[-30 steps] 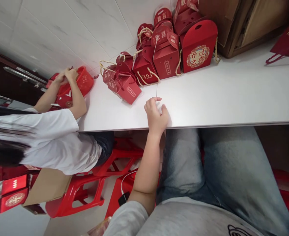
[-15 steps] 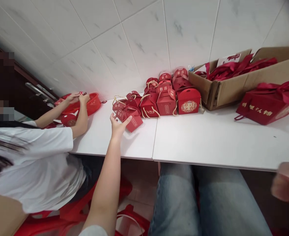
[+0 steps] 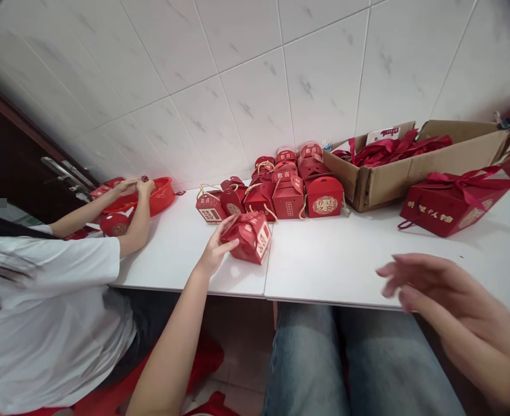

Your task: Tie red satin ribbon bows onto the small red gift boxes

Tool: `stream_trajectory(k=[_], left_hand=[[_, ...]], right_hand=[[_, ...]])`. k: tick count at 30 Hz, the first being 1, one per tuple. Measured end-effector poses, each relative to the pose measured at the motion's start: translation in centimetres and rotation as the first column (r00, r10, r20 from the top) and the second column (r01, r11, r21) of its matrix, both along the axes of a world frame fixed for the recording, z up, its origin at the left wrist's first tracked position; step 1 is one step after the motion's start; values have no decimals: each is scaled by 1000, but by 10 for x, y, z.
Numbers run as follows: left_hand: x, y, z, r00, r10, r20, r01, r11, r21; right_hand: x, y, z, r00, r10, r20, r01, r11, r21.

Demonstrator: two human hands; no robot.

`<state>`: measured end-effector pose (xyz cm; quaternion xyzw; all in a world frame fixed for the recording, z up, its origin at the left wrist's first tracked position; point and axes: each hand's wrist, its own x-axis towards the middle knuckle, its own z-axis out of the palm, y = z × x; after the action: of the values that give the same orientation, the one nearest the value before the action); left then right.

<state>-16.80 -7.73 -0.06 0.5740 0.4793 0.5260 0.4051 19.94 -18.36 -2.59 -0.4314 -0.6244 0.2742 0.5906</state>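
Note:
My left hand [image 3: 214, 247] grips a red gift box [image 3: 250, 238] with a white printed panel on its side, held over the table's front part. My right hand [image 3: 441, 292] hangs over the table edge at the right, fingers apart and curved, holding nothing. Behind the held box, a group of red gift boxes [image 3: 288, 199] with twisted rope handles stands against the wall. To the right, beyond my right hand, a larger red box [image 3: 446, 202] with a ribbon on top sits on the table.
An open cardboard carton [image 3: 374, 185] with dark red ribbons [image 3: 394, 151] stands along the wall. At the left a co-worker in a white shirt [image 3: 55, 306] works with both hands above a red basket [image 3: 165, 196]. The white table [image 3: 342, 260] has a seam across it.
My left hand has drawn the gift box away from the group, to the right and nearer me, turning it. My right hand has come up from the lower right over the table edge.

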Motion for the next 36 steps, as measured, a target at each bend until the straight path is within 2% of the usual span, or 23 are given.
stream_trajectory(k=[1, 3, 6, 10, 12, 14, 16, 18, 19, 20, 22, 24, 26, 28, 30, 31, 33, 36], left_hand=[[12, -4, -1, 997, -66, 37, 67, 997, -33], [39, -8, -6, 984, -122, 133, 133, 988, -74], [78, -7, -13, 960, -180, 214, 193, 980, -40], [117, -6, -13, 918, -325, 228, 340, 940, -29], [127, -9, -11, 917, -331, 221, 342, 940, -11], [130, -13, -10, 943, -274, 190, 273, 961, 35], [127, -15, -12, 969, -178, 172, 164, 982, 92], [117, -14, -15, 985, -78, 152, 64, 993, 97], [111, -14, -17, 993, -32, 115, 24, 997, 71], [104, -13, -20, 999, 7, 51, -8, 1000, 27], [90, -11, -27, 992, 67, -107, -73, 996, -53], [80, -13, -33, 981, 125, -149, -133, 990, -50], [76, -18, -37, 982, 160, -96, -159, 987, 11], [80, -25, -37, 991, 112, -68, -104, 989, 106], [91, -32, -33, 991, 16, -134, 10, 981, 196], [98, -33, -31, 982, -26, -189, 69, 972, 224], [114, -33, -26, 950, -89, -300, 166, 956, 241], [136, -24, -27, 889, -166, -428, 282, 933, 225]], right_hand=[[-7, 3, 2, 999, 31, 21, -30, 999, -25], [-20, 13, 4, 995, 70, 76, -67, 996, -51], [-37, 32, 2, 985, 69, 159, -64, 997, -36], [-46, 54, 4, 985, 5, 172, -5, 1000, 4], [-45, 62, 8, 984, -49, 171, 46, 999, 22], [-40, 69, 11, 996, -59, 72, 61, 998, -29], [-31, 76, 11, 987, -16, -158, -12, 985, -173], [-18, 83, 9, 933, -2, -361, -120, 941, -318], [-10, 86, 8, 921, -21, -390, -135, 920, -369], [0, 90, 7, 927, -65, -369, -98, 908, -407], [19, 97, 6, 946, -213, -245, 95, 903, -418], [35, 105, 12, 923, -349, -163, 284, 902, -326], [44, 116, 25, 910, -375, -177, 344, 921, -186], [45, 131, 43, 941, -272, -201, 264, 962, -68], [41, 149, 61, 973, -128, -191, 120, 991, -51], [38, 159, 69, 981, -118, -153, 109, 992, -66], [34, 180, 83, 972, -234, -17, 233, 971, -50], [36, 211, 95, 872, -458, 173, 456, 888, 49]])
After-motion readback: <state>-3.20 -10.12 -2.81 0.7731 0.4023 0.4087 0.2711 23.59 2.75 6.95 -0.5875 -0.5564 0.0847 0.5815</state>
